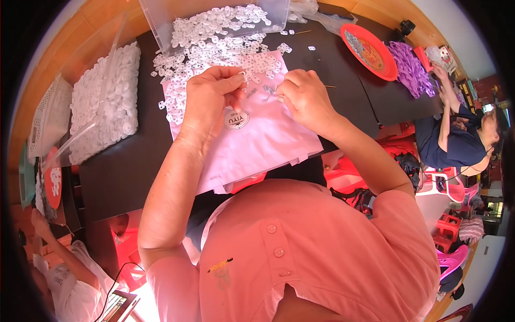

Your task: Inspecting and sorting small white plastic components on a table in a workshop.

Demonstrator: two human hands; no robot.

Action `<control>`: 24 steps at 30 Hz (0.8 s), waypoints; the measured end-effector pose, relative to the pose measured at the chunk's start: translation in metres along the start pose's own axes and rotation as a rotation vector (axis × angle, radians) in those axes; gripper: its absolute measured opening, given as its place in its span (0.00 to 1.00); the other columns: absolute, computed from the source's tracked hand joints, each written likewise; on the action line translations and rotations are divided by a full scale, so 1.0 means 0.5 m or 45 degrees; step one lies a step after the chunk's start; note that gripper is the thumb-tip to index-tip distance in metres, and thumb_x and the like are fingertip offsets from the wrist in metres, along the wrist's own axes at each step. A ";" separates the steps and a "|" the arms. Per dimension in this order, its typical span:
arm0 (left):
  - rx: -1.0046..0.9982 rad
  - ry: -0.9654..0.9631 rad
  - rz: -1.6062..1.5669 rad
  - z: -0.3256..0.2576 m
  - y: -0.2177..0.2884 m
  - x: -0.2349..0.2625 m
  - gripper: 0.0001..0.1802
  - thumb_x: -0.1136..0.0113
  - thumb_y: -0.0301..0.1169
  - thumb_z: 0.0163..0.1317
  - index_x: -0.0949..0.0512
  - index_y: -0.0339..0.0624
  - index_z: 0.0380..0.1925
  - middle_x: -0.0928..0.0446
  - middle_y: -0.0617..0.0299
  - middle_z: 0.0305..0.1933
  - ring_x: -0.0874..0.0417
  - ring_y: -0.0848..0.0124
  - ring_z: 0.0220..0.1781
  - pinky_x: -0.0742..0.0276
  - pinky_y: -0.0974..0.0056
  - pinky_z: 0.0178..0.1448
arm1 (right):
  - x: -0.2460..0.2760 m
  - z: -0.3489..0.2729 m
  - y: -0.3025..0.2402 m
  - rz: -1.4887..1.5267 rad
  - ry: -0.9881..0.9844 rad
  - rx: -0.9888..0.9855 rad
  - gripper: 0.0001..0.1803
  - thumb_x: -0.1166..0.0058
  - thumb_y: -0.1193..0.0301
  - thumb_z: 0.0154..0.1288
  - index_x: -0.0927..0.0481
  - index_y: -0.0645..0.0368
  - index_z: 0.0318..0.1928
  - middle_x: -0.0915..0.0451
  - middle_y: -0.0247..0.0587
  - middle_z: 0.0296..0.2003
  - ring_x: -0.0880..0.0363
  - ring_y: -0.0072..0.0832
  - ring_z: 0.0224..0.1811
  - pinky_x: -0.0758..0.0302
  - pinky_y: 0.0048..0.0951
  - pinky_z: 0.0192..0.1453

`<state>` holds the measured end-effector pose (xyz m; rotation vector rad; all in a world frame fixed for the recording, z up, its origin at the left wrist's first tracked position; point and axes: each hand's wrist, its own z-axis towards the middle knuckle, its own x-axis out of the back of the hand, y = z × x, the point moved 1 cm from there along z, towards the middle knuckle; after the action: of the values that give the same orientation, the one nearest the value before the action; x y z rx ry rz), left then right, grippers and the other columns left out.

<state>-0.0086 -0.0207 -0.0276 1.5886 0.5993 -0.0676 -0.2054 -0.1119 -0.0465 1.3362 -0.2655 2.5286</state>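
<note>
My left hand (214,96) pinches a small white plastic piece (244,80) with holes between thumb and fingertips. To its right, my right hand (307,99) is closed in a pinch. What its fingertips hold is too small to make out. Between the hands, several tiny silvery metal bits (268,90) lie on a pink cloth bag (268,134) with a round printed mark. A heap of the same white pieces (214,53) spreads over the bag's far edge, spilling from a clear plastic bin (158,27) tipped toward me.
At the left stands a clear box packed with white pieces (107,102). A red plate (370,51) with silvery bits lies far right, beside purple ribbons (410,70). One co-worker (456,134) sits at the right, another (70,268) at the lower left. The table (123,182) is dark.
</note>
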 end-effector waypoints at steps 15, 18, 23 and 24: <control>-0.087 0.170 -0.162 -0.007 0.002 -0.007 0.08 0.41 0.24 0.62 0.23 0.32 0.40 0.21 0.59 0.34 0.21 0.74 0.30 0.24 0.70 0.33 | 0.036 0.127 -0.124 0.107 0.012 0.300 0.05 0.45 0.73 0.51 0.28 0.57 0.27 0.28 0.40 0.29 0.25 0.38 0.34 0.29 0.39 0.39; -0.108 0.164 -0.253 -0.007 0.000 0.003 0.09 0.41 0.24 0.62 0.23 0.31 0.41 0.21 0.60 0.35 0.21 0.75 0.32 0.24 0.71 0.35 | 0.001 0.142 -0.146 0.284 0.123 0.248 0.07 0.43 0.76 0.50 0.29 0.58 0.28 0.28 0.41 0.28 0.24 0.40 0.31 0.27 0.40 0.33; -0.129 0.199 -0.258 -0.004 0.009 0.011 0.08 0.41 0.23 0.62 0.22 0.30 0.40 0.21 0.60 0.35 0.21 0.74 0.32 0.24 0.71 0.37 | -0.018 0.139 -0.150 0.625 0.201 0.046 0.07 0.43 0.79 0.52 0.28 0.59 0.31 0.26 0.42 0.29 0.23 0.42 0.29 0.27 0.39 0.30; -0.151 0.228 -0.263 -0.005 0.009 0.011 0.07 0.41 0.23 0.62 0.22 0.31 0.39 0.21 0.60 0.34 0.22 0.74 0.31 0.24 0.71 0.36 | -0.020 0.140 -0.148 0.689 0.209 0.023 0.07 0.43 0.77 0.54 0.28 0.58 0.31 0.25 0.41 0.28 0.22 0.42 0.29 0.27 0.40 0.30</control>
<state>-0.0025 -0.0167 -0.0252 1.4228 0.8907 -0.0436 -0.1216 -0.0631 -0.0132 1.1713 -0.6468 3.0640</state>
